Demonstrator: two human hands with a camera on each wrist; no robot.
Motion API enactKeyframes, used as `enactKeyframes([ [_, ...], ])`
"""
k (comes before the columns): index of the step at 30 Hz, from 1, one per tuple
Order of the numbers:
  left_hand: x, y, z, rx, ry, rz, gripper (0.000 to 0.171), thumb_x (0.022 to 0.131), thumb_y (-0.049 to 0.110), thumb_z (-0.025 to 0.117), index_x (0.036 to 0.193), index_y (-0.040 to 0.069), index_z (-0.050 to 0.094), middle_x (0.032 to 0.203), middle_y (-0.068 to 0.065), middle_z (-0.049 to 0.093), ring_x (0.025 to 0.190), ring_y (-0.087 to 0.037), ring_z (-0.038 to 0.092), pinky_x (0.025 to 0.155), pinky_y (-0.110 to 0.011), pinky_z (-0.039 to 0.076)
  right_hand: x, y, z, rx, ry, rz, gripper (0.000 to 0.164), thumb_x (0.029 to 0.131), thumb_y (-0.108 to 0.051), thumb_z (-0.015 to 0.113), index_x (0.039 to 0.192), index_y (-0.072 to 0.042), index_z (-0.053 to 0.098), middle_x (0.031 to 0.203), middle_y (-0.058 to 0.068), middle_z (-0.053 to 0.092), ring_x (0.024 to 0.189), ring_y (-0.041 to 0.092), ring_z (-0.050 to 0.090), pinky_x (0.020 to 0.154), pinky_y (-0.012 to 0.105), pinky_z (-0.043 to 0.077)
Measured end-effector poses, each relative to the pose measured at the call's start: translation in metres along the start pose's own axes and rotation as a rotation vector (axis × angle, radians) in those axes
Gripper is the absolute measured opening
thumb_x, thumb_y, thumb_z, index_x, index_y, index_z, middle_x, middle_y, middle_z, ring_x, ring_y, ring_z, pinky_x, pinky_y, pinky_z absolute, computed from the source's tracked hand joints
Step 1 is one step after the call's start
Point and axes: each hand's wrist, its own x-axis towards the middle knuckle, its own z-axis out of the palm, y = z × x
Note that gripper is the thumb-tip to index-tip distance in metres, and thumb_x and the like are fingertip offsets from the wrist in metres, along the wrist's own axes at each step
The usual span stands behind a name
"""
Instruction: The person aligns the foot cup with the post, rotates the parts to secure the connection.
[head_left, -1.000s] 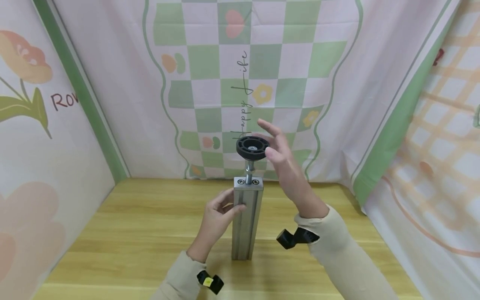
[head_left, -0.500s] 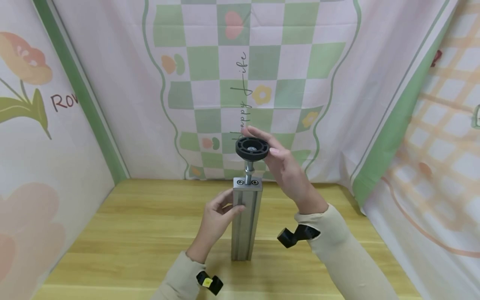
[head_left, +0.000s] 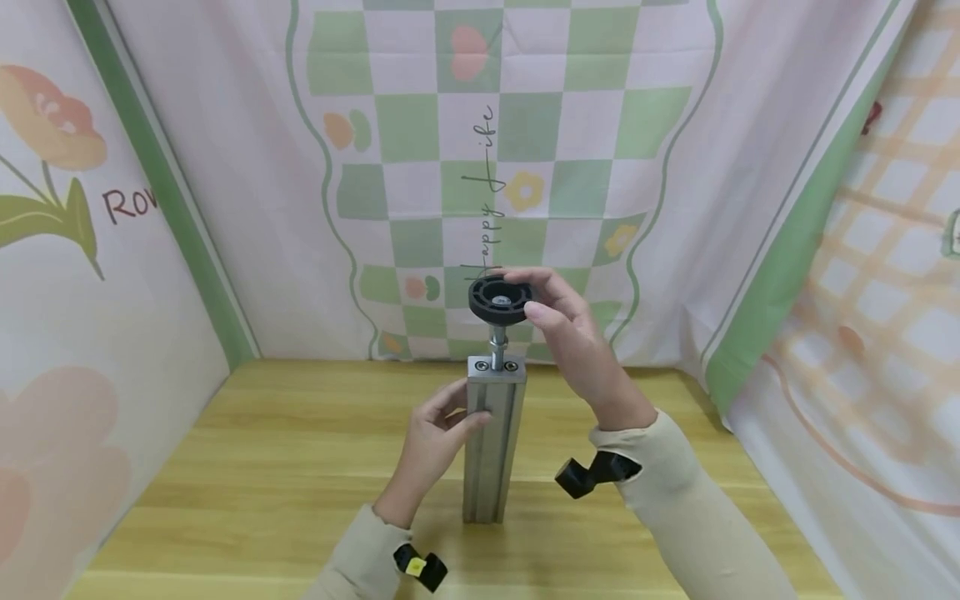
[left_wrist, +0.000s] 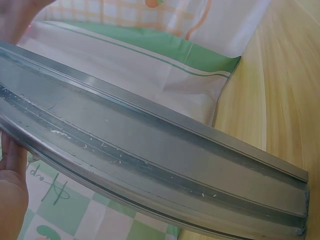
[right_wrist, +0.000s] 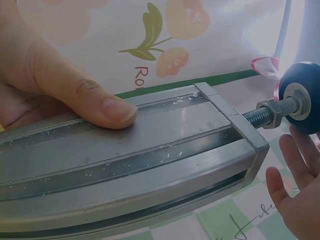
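An aluminium profile point(head_left: 487, 450) stands upright on the wooden table, an end plate with two screws on its top. From that plate rises a threaded rod point(right_wrist: 260, 117) bearing a hex nut point(right_wrist: 272, 112) and, at its upper end, a round black levelling foot point(head_left: 483, 312). My left hand point(head_left: 435, 425) grips the profile near its top, thumb on the near face. My right hand point(head_left: 573, 350) holds the foot's rim at its right side, thumb in front and fingers behind. In the left wrist view the profile point(left_wrist: 150, 135) fills most of the picture.
The wooden table point(head_left: 300, 467) spreads around the profile. Behind it hangs a checked green and white cloth point(head_left: 408, 125), with printed cloths at both sides. Small black cameras point(head_left: 596, 475) are strapped to both sleeves.
The right hand's raised fingers have swung round the back of the foot and closed in on its rim, while the thumb shifted along the side. The left hand and profile stay put.
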Motion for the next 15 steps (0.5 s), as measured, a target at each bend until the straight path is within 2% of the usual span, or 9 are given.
enactKeyframes([
  [5,0.0005,0.0013,0.0,-0.001,0.001,0.002,0.043,0.089,0.002,0.075,0.131,0.002,0.063,0.116,-0.014,0.068,0.099,-0.018,0.065,0.087,-0.034,0.058,-0.0012,-0.0013,0.0001,-0.024,0.062,0.043,0.028,0.093,-0.015,0.056,0.121,-0.015,0.054,0.14,0.017,0.049,0.115,0.032,0.055,0.093,0.032,0.052],
  [9,0.0008,0.001,0.0,-0.008,-0.003,0.003,0.044,0.09,0.003,0.075,0.132,0.002,0.063,0.117,-0.013,0.068,0.099,-0.018,0.065,0.087,-0.034,0.058,-0.0007,-0.0029,0.0009,-0.045,0.087,0.049,0.037,0.091,-0.013,0.066,0.125,-0.016,0.053,0.126,0.016,0.052,0.103,0.03,0.056,0.085,0.03,0.053],
  [12,0.0007,0.0008,-0.0002,-0.006,-0.006,0.005,0.043,0.09,0.003,0.075,0.131,0.003,0.064,0.118,-0.013,0.067,0.099,-0.019,0.065,0.088,-0.035,0.057,0.0,-0.0036,0.0016,-0.069,0.095,0.029,0.044,0.089,-0.014,0.074,0.127,-0.014,0.052,0.117,0.016,0.053,0.103,0.029,0.053,0.094,0.033,0.046],
  [15,0.0004,0.0007,-0.0005,0.001,-0.009,0.01,0.043,0.09,0.002,0.075,0.131,0.003,0.063,0.118,-0.013,0.067,0.1,-0.022,0.065,0.088,-0.035,0.057,0.0004,-0.0038,0.0022,-0.094,0.102,-0.002,0.05,0.087,-0.019,0.08,0.127,-0.012,0.052,0.117,0.014,0.053,0.101,0.027,0.051,0.102,0.037,0.039],
])
